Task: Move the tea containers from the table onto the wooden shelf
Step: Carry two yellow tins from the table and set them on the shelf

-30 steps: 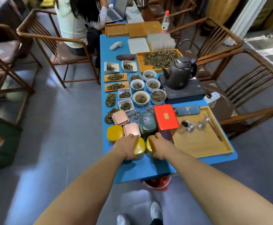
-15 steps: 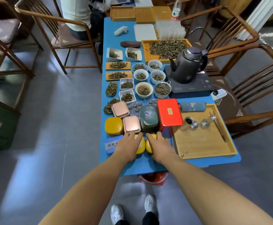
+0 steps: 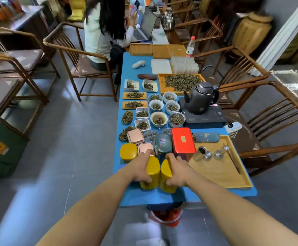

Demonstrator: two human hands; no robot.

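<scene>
My left hand (image 3: 139,167) grips a tall yellow tea tin (image 3: 152,172), and my right hand (image 3: 177,170) grips a second yellow tin (image 3: 165,176). Both tins are held side by side above the near end of the blue table (image 3: 153,197). Behind them on the table stand a third yellow tin (image 3: 128,152), two pink-lidded tins (image 3: 135,136) (image 3: 145,148), a green tin (image 3: 163,143) and a red tin (image 3: 182,140). No wooden shelf is in view.
A wooden tray (image 3: 221,167) with metal pieces lies at the near right. Bowls and dishes of tea leaves (image 3: 158,118), a black kettle (image 3: 200,97) on a hob and a leaf tray fill the middle. A seated person (image 3: 107,32) and wooden chairs (image 3: 84,57) flank the table.
Both hands have closed on the two front yellow tins and lifted them off the table, toward me. The camera view has tilted up.
</scene>
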